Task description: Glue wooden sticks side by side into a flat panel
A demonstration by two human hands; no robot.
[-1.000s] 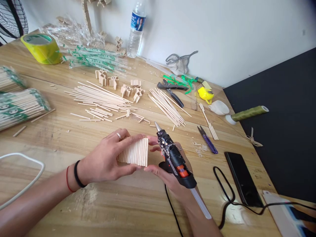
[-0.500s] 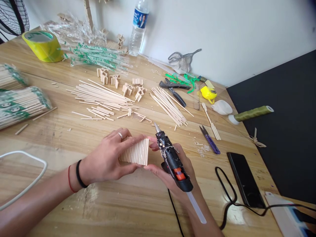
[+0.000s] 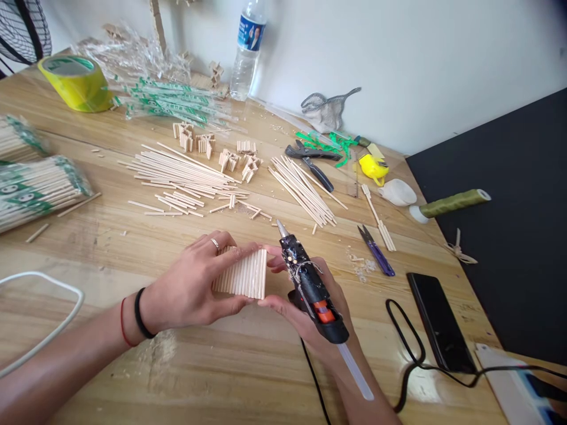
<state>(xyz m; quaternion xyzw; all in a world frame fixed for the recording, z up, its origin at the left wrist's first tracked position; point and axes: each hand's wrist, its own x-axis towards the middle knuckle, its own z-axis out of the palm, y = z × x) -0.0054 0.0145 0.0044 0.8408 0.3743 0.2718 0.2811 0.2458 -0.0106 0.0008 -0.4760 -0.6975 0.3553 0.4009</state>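
Observation:
My left hand (image 3: 190, 283) grips a small panel of short wooden sticks (image 3: 241, 273) laid side by side, fingers on its far edge and thumb on its near edge. My right hand (image 3: 325, 313) holds a black hot glue gun (image 3: 309, 283), a clear glue stick (image 3: 355, 372) poking from its rear. The thumb and a fingertip of that hand also touch the panel's right end. The gun's metal nozzle points away from me, to the right of the panel and apart from it. Its handle is mostly hidden by the hand.
Beyond my hands lie loose wooden sticks (image 3: 177, 168), another stick pile (image 3: 303, 192) and small stick assemblies (image 3: 228, 159). Purple snips (image 3: 376, 251), black pliers (image 3: 312, 154) and a phone (image 3: 440, 321) lie to the right. Yellow tape (image 3: 77, 82) and a bottle (image 3: 248, 53) stand behind.
Almost nothing differs. The rear of the glue gun has shifted very slightly to the right, and both hands keep their hold on the panel.

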